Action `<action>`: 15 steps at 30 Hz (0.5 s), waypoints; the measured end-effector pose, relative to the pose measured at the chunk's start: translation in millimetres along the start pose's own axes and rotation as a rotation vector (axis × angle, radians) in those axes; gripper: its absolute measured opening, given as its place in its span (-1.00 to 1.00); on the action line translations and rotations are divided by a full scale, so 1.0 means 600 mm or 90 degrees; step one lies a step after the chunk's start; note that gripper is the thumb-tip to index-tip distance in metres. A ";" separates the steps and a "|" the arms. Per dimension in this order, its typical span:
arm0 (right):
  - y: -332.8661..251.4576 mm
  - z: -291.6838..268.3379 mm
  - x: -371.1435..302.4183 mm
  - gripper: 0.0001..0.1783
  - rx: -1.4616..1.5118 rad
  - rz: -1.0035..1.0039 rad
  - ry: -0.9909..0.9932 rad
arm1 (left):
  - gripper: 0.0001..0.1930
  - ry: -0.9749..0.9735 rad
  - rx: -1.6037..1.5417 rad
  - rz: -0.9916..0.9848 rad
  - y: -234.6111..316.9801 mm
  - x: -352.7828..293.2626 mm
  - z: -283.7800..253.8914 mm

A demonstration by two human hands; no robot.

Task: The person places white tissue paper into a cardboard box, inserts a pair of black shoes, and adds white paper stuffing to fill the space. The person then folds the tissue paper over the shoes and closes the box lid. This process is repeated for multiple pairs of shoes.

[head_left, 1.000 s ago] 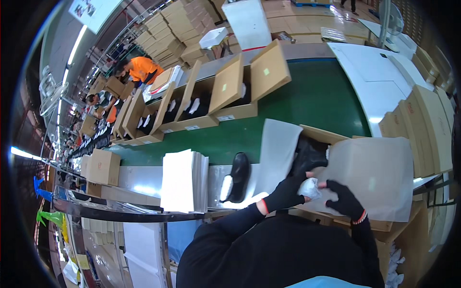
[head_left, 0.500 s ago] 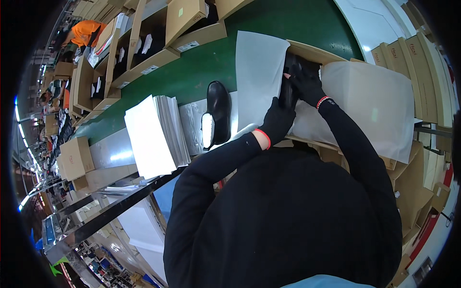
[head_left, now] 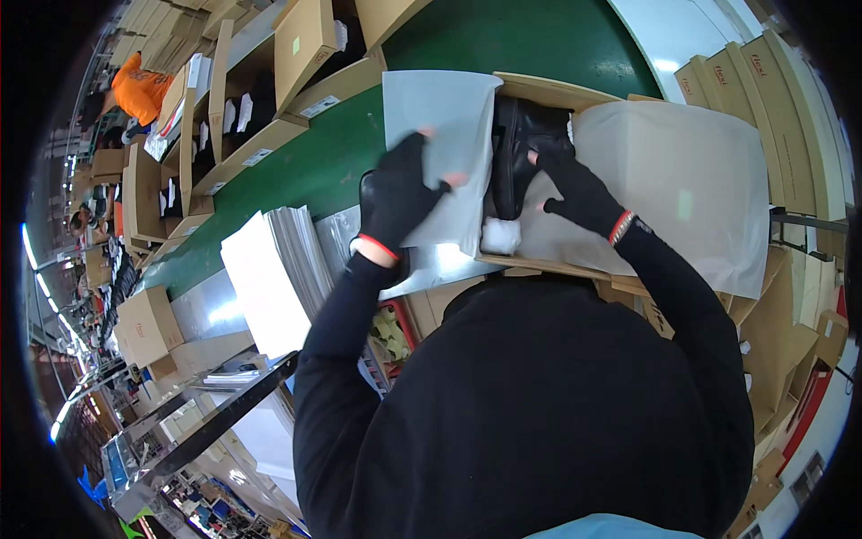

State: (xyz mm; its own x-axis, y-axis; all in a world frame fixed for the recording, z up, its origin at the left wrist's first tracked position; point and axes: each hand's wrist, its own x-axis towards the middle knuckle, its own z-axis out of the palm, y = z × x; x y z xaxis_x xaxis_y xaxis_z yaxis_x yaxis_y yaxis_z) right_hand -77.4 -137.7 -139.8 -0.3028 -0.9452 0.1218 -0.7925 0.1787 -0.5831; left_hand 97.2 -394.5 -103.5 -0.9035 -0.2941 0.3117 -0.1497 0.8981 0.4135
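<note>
Left hand [head_left: 400,193] in its black fingerless glove lies spread on the thin white tissue sheet [head_left: 444,153] — light, floppy, tear-prone, best pinched at an edge. Right hand [head_left: 575,184] presses the stiff black leather shoe [head_left: 521,148], fingers open, into the open brown cardboard box [head_left: 557,94].

Bright, even indoor light falls from above; strip lamps [head_left: 38,269] show as blown-out streaks at the far left rim. Glare whitens the paper stack [head_left: 265,278] and the shiny metal strip beside it, and the tissue sheet [head_left: 444,135] right of the stack is nearly washed out. The black sweater [head_left: 539,404] below the stack loses its detail in shadow. Fisheye bending curves the green belt [head_left: 332,153] and the boxes above the stack. A black vignette rings the frame. The centre is sharp; the rim is soft.
</note>
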 end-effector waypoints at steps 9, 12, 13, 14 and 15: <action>-0.106 0.029 -0.022 -0.53 0.150 -0.060 -0.217 | -0.49 -0.409 -0.337 -0.281 -0.168 0.065 0.076; -0.076 -0.023 -0.044 -0.63 0.349 0.035 -0.002 | -0.65 -0.386 -0.497 -0.208 0.032 0.168 -0.007; -0.065 -0.058 -0.041 -0.68 0.411 0.130 -0.018 | -0.64 -0.363 -0.700 -0.157 0.099 0.183 -0.005; -0.040 -0.081 -0.044 -0.70 0.376 0.167 0.085 | -0.58 -0.401 -0.811 -0.144 0.147 0.186 0.020; 0.005 -0.088 -0.058 -0.72 0.228 0.187 0.248 | -0.50 -0.444 -0.920 -0.138 0.194 0.187 0.043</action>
State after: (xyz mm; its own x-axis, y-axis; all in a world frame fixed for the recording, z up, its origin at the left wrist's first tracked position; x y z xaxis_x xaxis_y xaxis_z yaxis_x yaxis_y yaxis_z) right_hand -97.0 -90.2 -103.5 -0.7071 -0.6886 0.1607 -0.4392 0.2496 -0.8630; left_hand -31.8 -314.5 -42.3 -0.9742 0.1920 -0.1186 -0.1730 -0.2981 0.9387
